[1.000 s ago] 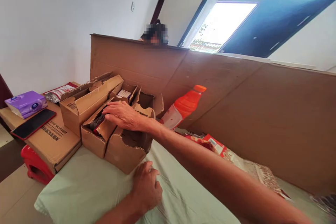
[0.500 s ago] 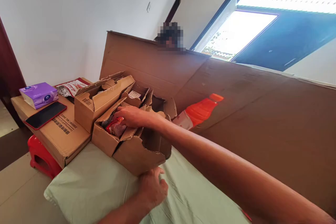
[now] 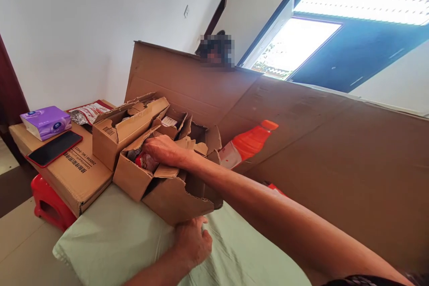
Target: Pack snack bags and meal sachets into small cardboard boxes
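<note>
My right hand (image 3: 162,149) reaches down into a narrow open cardboard box (image 3: 134,180), its fingers curled and their tips hidden inside. Beside it in that box lie red, shiny packets (image 3: 146,161); whether the fingers grip one is hidden. Low in the view, my left hand (image 3: 193,240) rests on the pale green cloth (image 3: 127,237) against the lower edge of another torn-open box (image 3: 177,199). Its fingers are loosely bent, with a gap between thumb and forefinger, and no object shows in it.
A tall cardboard sheet (image 3: 318,143) stands behind; a person's head shows above it. An orange bottle (image 3: 250,141) appears at its foot. Left, a flat carton (image 3: 90,183) on a red stool (image 3: 50,203) bears a phone (image 3: 55,148), purple tissue pack (image 3: 46,122) and foil bag (image 3: 87,113).
My right hand has curled more and sunk deeper into the narrow box, covering its fingertips. My left hand stays put. The whole view has shifted slightly.
</note>
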